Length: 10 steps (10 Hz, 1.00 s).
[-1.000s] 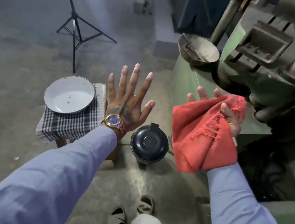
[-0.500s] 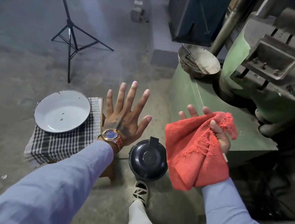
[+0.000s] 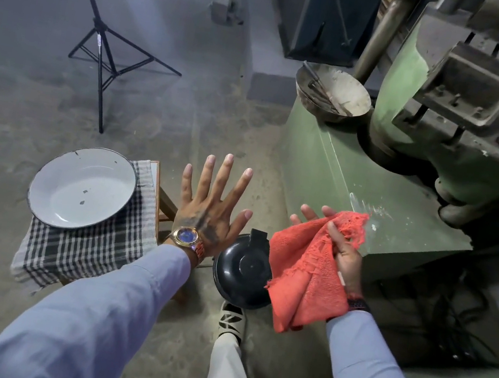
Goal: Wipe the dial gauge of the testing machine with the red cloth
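Note:
The red cloth [image 3: 306,272] hangs bunched from my right hand [image 3: 344,249], which pinches it with thumb and fingers just in front of the green testing machine [image 3: 338,168]. My left hand [image 3: 209,208] is held out flat, fingers spread wide, holding nothing, back of the hand up with a wristwatch at the wrist. No dial gauge shows in this view. The machine's green base and its dark metal parts fill the right and upper right.
A white enamel bowl [image 3: 81,187] rests on a checked cloth over a small stool [image 3: 81,246] at my left. A round black lidded pot [image 3: 242,271] sits on the floor between my hands. A dusty metal bowl [image 3: 333,93] stands on the machine base. A black tripod [image 3: 101,39] stands far left.
The view has tilted up and I have stepped forward; both hands sit lower in the frame. My right hand still holds the cloth and my left stays spread.

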Tool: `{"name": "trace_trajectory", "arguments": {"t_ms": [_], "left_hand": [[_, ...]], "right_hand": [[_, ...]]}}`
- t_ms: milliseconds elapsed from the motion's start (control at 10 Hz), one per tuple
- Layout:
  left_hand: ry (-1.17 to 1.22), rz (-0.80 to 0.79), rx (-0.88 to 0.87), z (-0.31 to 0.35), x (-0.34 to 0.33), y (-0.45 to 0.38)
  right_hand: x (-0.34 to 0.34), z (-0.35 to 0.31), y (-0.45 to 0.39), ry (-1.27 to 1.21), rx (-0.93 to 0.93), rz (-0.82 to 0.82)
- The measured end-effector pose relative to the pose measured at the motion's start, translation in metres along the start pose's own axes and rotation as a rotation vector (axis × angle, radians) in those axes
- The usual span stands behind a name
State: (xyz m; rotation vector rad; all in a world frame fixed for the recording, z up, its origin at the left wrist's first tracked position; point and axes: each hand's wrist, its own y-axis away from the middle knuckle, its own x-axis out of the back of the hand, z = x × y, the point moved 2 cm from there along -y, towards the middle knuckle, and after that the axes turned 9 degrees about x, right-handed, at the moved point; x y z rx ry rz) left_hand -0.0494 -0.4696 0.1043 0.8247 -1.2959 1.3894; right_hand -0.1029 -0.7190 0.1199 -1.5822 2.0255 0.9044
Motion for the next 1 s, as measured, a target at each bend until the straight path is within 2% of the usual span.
{"name": "trace_trajectory", "arguments": {"t_ms": [200, 500, 700, 1000], "left_hand": [[-0.003, -0.040, -0.026, -0.001, -0.035, 0.000], [-0.033, -0.048, -0.032, -0.019, -0.087, -0.001], [-0.041, -0.031, -0.034, -0.028, -0.117, -0.011], [-0.020, 0.006, -0.038, -0.007, -0.090, -0.043]], "right_hand": [[0.025, 0.031, 0.003, 0.116, 0.066, 0.142], [0.086, 0.096, -0.004, 0.438, 0.081, 0.506], [0.084, 0.133, -0.035, 0.334, 0.121, 0.513], [0.065, 0.112, -0.062, 0.653, 0.169, 0.329]]}}
